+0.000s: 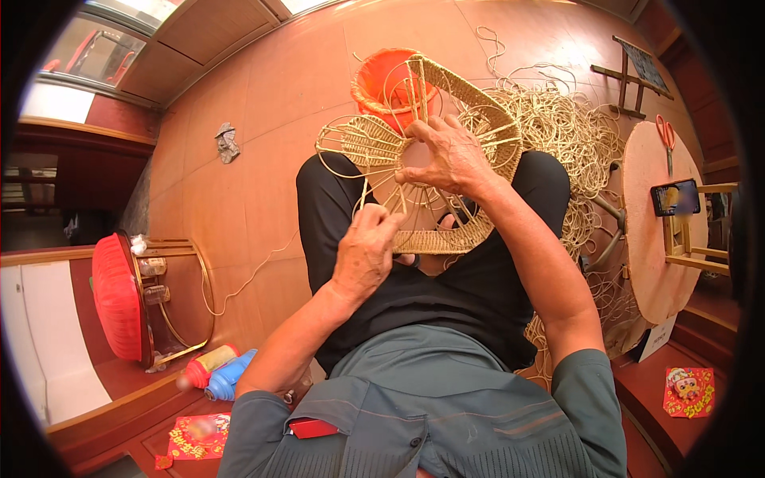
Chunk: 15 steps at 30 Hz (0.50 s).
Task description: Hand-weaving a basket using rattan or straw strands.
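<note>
A wire frame (470, 245), partly woven over with tan straw cord, rests across my lap between my knees. Its rods fan out from a small central ring, and woven bands run along its edges. My right hand (450, 155) grips the frame near that ring, thumb on one side and fingers over the top. Lower and to the left, my left hand (368, 248) is closed in a pinch on a strand of straw cord (366, 191) beside the left rods. Its fingertips are partly hidden. Behind the frame stands an orange bucket (374, 84).
Loose straw cord (570, 127) lies heaped on the floor at right. Beyond it are a round table (645, 247) with orange-handled scissors (666, 135) and a phone (676, 199), plus a small folding stool (633, 76). At left are a red-covered stool (119, 295) and two bottle-shaped things (231, 374).
</note>
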Tool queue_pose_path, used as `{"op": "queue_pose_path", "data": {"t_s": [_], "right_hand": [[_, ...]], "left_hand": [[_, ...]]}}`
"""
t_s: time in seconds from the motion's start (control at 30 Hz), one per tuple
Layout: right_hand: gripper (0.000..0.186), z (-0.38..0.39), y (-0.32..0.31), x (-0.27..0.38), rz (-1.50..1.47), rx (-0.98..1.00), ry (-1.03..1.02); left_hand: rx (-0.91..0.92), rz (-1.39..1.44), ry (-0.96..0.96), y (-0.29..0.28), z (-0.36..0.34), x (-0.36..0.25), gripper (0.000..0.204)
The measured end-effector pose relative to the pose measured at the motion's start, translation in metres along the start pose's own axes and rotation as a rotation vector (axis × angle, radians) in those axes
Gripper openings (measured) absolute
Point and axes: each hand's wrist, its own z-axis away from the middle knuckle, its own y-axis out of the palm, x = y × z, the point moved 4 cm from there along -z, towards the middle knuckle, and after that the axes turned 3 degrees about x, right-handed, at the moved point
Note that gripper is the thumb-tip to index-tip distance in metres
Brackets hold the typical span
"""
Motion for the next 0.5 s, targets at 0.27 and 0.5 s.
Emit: {"op": "queue_pose_path", "data": {"t_s": [0.27, 0.5], "right_hand": [[0.075, -0.001, 0.0, 0.005, 0.041, 0.002, 0.029], [0.075, -0.001, 0.0, 0.003, 0.024, 0.017, 0.034]], "left_hand": [[0.005, -0.343, -0.156, -0.009, -0.001, 0.024, 0.008], [0.098, -0.292, -0.193, -0.004, -0.006, 0.018, 0.013]]}}
